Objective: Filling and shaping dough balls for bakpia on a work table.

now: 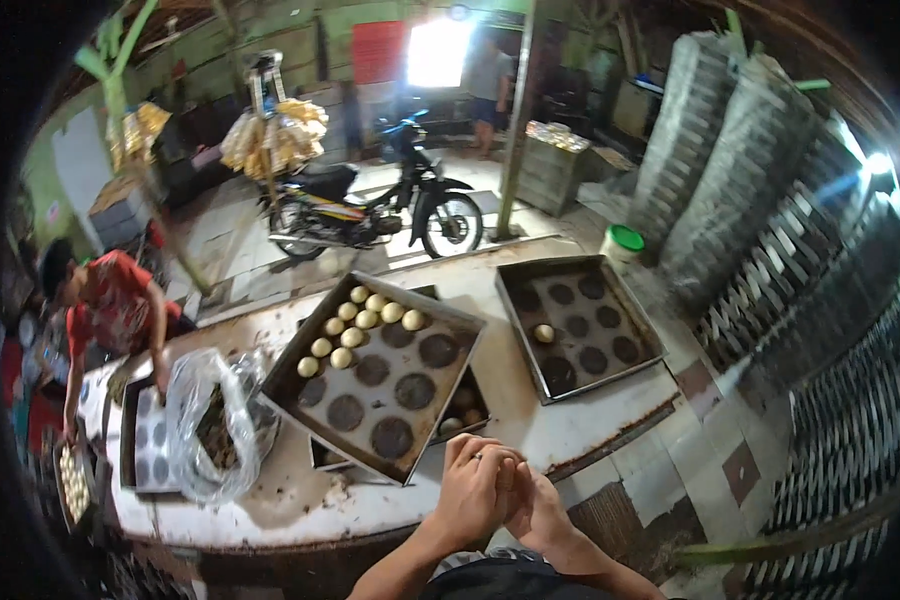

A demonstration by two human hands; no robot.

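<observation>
In front of my body, at the table's near edge, my left hand [473,490] and my right hand [540,513] are pressed together, fingers curled over each other. Whatever lies between the palms is hidden. Just beyond them a square metal tray [397,360] sits at an angle on top of another tray [480,405]. Several pale dough balls [367,319] stand in rows at its far left side, and dark round marks cover the rest. A second metal tray [610,378], to the right, holds one dough ball [544,334].
A clear plastic bag [192,465] with brown crumbly filling [218,432] lies on the white table [300,515], beside a tray [130,445]. At left, a person in a red shirt [120,305] reaches toward a tray of dough balls [73,480]. Beyond stand a motorbike [370,215] and a green-lidded bucket [625,240].
</observation>
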